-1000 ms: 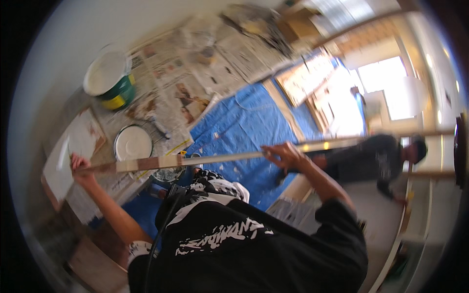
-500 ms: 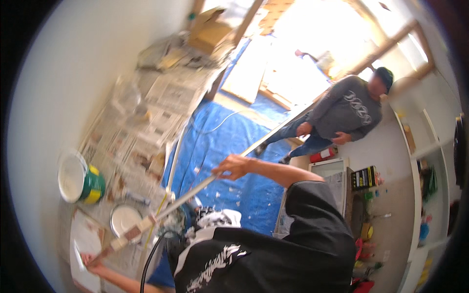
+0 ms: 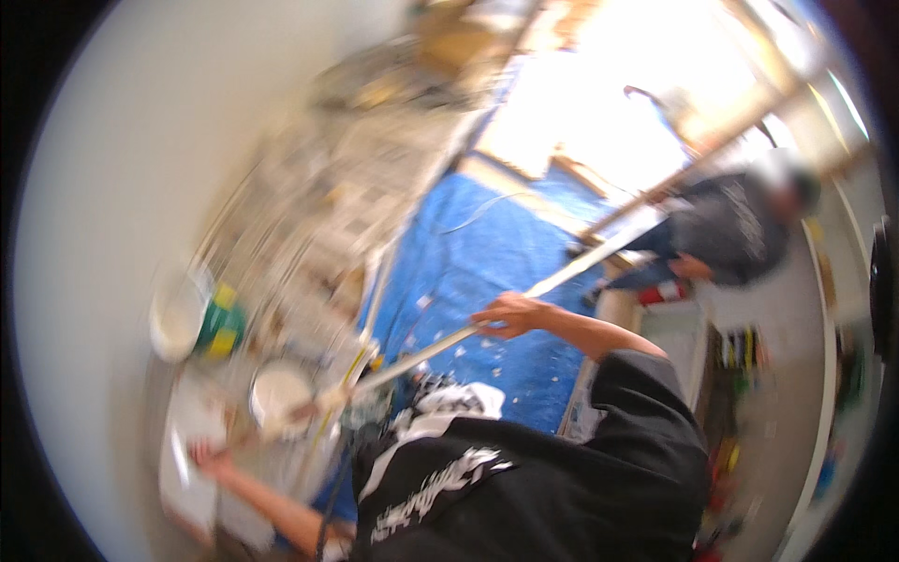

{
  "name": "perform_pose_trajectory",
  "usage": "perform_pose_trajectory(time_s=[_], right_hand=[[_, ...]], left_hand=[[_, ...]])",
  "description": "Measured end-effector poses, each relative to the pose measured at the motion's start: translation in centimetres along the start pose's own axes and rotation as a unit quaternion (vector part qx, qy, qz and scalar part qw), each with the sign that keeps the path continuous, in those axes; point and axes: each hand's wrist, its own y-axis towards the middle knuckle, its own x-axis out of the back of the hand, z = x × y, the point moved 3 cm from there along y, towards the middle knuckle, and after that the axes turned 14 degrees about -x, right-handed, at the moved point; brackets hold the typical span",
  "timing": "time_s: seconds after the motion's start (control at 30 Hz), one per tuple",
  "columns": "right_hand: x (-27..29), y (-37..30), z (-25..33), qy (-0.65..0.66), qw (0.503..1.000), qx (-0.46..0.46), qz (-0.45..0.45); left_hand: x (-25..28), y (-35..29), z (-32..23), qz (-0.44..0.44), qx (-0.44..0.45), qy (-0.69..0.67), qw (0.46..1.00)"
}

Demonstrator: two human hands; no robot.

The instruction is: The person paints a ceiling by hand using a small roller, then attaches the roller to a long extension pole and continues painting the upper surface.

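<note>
A long, pale wooden strip (image 3: 581,265) runs slantwise across the view, from the newspaper-covered surface at lower left toward a person at upper right. My right hand (image 3: 510,315) is closed around its middle, over the blue sheet. At the strip's near end, my left hand (image 3: 211,459) is closed on it, though motion blurs the fingers. Under that hand lies a whitish board (image 3: 183,421). Close beside the strip stands an open round tub with pale contents (image 3: 281,393). Farther left, an open white and green bucket (image 3: 223,323) is tilted in view.
Newspaper (image 3: 351,201) covers the long surface along the left wall. A blue sheet (image 3: 506,248) lies on the floor, with white scraps on it. The other person (image 3: 730,229), in a dark top, stands at upper right. Shelving (image 3: 829,281) lines the right side; a cardboard box (image 3: 454,42) sits far back.
The whole view has shifted, so most things appear farther right, and it is more blurred. Both my hands stay on the strip. The other person has leaned and changed arm position.
</note>
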Motion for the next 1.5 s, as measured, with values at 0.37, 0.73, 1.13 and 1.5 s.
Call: perform_pose_trajectory(time_s=[0.37,0.73,1.13,1.5], right_hand=[[0.7,-6.3,5.4,-0.040,0.981,-0.184,0.037],[1.9,-6.9,8.4,-0.041,0.985,-0.163,0.046],[5.8,-6.9,15.9,-0.079,0.967,-0.232,0.067],[4.4,-8.3,15.1,-0.045,0.962,-0.243,0.112]], left_hand=[[-13.7,9.3,-18.9,-0.438,0.409,-0.487,0.635],[-13.9,9.0,-17.8,-0.432,0.379,-0.508,0.641],[-13.1,10.8,-20.0,-0.369,0.318,-0.470,0.736],[-10.4,11.1,-22.4,-0.365,0.289,-0.508,0.725]])
